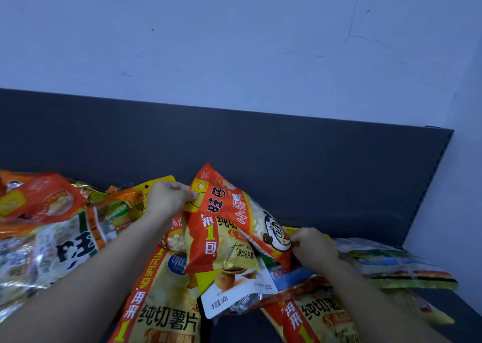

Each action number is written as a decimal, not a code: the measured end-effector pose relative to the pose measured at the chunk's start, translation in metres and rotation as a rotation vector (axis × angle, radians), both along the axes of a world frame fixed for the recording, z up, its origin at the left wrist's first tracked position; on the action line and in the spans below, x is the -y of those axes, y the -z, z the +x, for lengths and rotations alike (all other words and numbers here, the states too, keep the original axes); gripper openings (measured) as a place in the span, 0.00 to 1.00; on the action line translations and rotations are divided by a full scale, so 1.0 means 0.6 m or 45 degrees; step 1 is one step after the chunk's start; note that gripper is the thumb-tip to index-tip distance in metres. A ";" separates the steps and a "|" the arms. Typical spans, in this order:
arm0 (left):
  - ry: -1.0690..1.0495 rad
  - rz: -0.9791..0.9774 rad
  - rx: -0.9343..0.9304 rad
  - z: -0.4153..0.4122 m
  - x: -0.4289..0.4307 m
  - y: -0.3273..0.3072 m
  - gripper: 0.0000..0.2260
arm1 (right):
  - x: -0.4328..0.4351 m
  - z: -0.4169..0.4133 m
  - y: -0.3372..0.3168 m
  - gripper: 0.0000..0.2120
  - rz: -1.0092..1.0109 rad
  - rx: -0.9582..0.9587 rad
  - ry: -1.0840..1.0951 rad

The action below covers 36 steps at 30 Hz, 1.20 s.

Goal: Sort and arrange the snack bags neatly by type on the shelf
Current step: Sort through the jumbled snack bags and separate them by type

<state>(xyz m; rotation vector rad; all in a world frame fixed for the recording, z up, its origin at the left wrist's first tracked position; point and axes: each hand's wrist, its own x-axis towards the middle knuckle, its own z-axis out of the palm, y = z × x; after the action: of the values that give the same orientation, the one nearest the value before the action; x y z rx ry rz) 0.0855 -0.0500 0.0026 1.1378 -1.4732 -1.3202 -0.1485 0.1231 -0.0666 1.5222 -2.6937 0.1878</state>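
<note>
A pale, cracked wall (pixel 234 42) rises behind the shelf's flat dark-grey back panel (pixel 287 160), whose perforated right edge marks the end of the bay. Bare shelf deck (pixel 467 311) shows only at the far right. Glossy, crinkled snack bags cover the rest: a jumbled heap (pixel 52 225) at left, two yellow potato chip bags (pixel 161 303) lying flat in front, a striped green pack (pixel 404 272) at right and a white walnut pouch (pixel 234 290) between them. Lifted above the pile, tilted, is an orange puffed-snack bag (pixel 229 207); the left hand (pixel 167 199) pinches its upper corner and the right hand (pixel 313 246) pinches its lower corner.
</note>
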 end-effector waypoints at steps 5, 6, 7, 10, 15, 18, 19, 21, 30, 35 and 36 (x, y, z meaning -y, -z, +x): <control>-0.138 -0.111 -0.163 0.030 -0.019 -0.030 0.06 | 0.010 0.009 -0.005 0.09 -0.288 -0.132 0.005; -0.160 -0.131 -0.217 0.041 -0.023 -0.040 0.05 | 0.017 0.015 -0.015 0.08 -0.359 -0.168 0.038; -0.186 -0.159 -0.257 0.054 -0.025 -0.051 0.04 | 0.025 0.024 -0.028 0.08 -0.494 -0.155 0.085; -0.277 -0.254 -0.349 0.092 -0.021 -0.085 0.01 | 0.053 0.069 -0.078 0.10 -0.917 0.000 0.179; -0.389 -0.389 -0.390 0.155 -0.010 -0.122 0.04 | 0.112 0.167 -0.164 0.08 -1.320 0.277 0.094; -0.472 -0.454 -0.410 0.203 0.002 -0.133 0.04 | 0.151 0.241 -0.193 0.08 -1.480 0.515 -0.058; -0.498 -0.454 -0.428 0.224 0.011 -0.136 0.03 | 0.166 0.270 -0.198 0.08 -1.507 0.570 -0.101; -0.524 -0.437 -0.478 0.265 0.034 -0.145 0.03 | 0.198 0.326 -0.206 0.08 -1.551 0.643 -0.164; -0.656 -0.420 -0.632 0.460 0.172 -0.191 0.03 | 0.349 0.543 -0.230 0.08 -1.744 0.748 -0.359; -0.702 -0.383 -0.624 0.533 0.235 -0.195 0.01 | 0.419 0.639 -0.241 0.09 -1.753 0.754 -0.492; -0.715 -0.377 -0.621 0.546 0.248 -0.193 0.01 | 0.431 0.655 -0.239 0.08 -1.748 0.734 -0.536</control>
<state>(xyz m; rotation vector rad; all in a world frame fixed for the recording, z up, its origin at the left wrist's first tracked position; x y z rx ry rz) 0.4131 -0.1986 0.1184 0.8643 -0.8656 -0.8658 0.2446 -0.1356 0.0770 1.4569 -1.4819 2.1331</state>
